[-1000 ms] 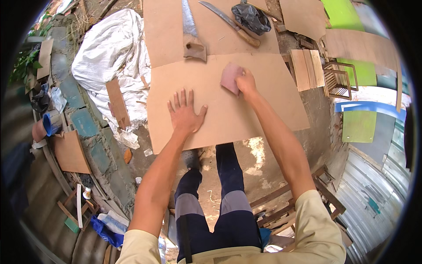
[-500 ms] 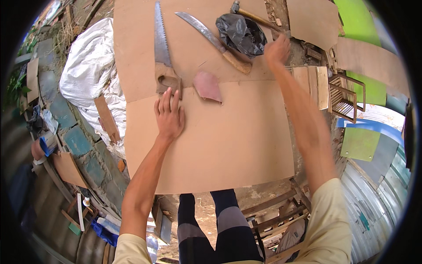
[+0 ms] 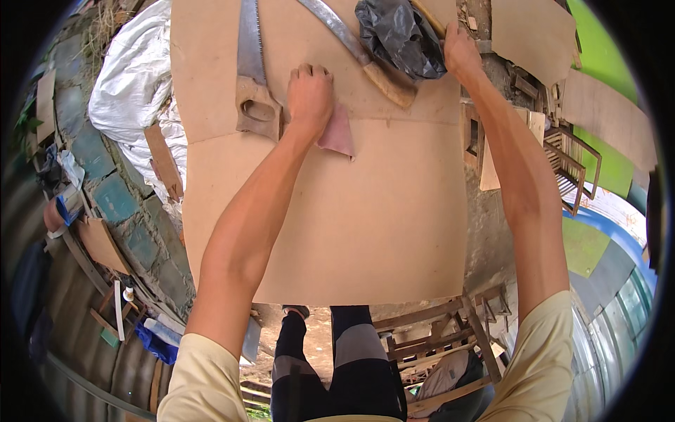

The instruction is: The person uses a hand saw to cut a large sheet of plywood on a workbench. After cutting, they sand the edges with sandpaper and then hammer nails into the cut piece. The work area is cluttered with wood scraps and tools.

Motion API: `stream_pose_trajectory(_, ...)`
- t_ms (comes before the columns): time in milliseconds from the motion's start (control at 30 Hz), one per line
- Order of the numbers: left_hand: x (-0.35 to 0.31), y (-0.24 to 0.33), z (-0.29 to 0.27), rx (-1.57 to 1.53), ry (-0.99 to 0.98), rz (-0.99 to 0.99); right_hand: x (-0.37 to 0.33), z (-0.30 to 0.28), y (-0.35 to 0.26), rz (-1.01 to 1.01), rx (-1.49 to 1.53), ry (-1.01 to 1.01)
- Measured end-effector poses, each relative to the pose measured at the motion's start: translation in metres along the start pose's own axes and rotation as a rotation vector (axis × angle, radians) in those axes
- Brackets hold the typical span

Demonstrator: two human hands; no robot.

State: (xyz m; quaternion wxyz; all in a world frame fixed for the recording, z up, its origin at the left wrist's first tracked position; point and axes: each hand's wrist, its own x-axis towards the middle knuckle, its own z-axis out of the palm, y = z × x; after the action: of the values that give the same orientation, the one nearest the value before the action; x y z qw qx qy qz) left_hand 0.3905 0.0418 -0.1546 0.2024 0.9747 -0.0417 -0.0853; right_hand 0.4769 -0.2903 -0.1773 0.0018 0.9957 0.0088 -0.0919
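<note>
My left hand point(image 3: 310, 96) is closed with curled fingers over the board, just above the pink sandpaper-like piece point(image 3: 337, 133) and partly covering it. Whatever its fingers hold is hidden. At the upper right, my right hand point(image 3: 462, 53) has its fingers around the end of a wooden-handled hammer point(image 3: 427, 15), whose head lies outside the picture. Beside that hand sits a crumpled black plastic bag point(image 3: 401, 41). A machete point(image 3: 351, 50) with a wooden grip lies left of the bag. Farther left is a handsaw point(image 3: 252, 77), its wooden handle nearest me.
These things lie on a large brown board point(image 3: 365, 225) with a crease across it. A white sack point(image 3: 133, 84) and a block wall point(image 3: 116, 198) border it on the left. Wooden pieces and a small slatted rack point(image 3: 568, 162) stand to the right.
My left hand has moved from the saw handle up and right to the pink piece, and its fingers have curled. My right hand has closed at the hammer handle's end. The view has shifted.
</note>
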Motion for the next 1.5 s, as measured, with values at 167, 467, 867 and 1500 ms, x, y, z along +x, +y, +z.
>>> stream_pose_trajectory(167, -0.022, -0.016, 0.001, -0.145, 0.098, 0.077, -0.033, -0.004, -0.005, -0.021, 0.211, -0.063)
stream_pose_trajectory(467, -0.009, -0.013, -0.021, 0.117, -0.14, 0.064, -0.17, -0.028, -0.067, 0.645, 0.615, 0.106)
stream_pose_trajectory(867, -0.171, -0.036, -0.092, -0.57, 0.226, -0.266, -0.366, -0.104, -0.271, 0.796, 1.471, -0.318)
stream_pose_trajectory(1500, -0.428, -0.248, -0.225, -1.209, -0.09, -0.787, -0.428, -0.127, -0.535, 0.222, 0.948, -0.365)
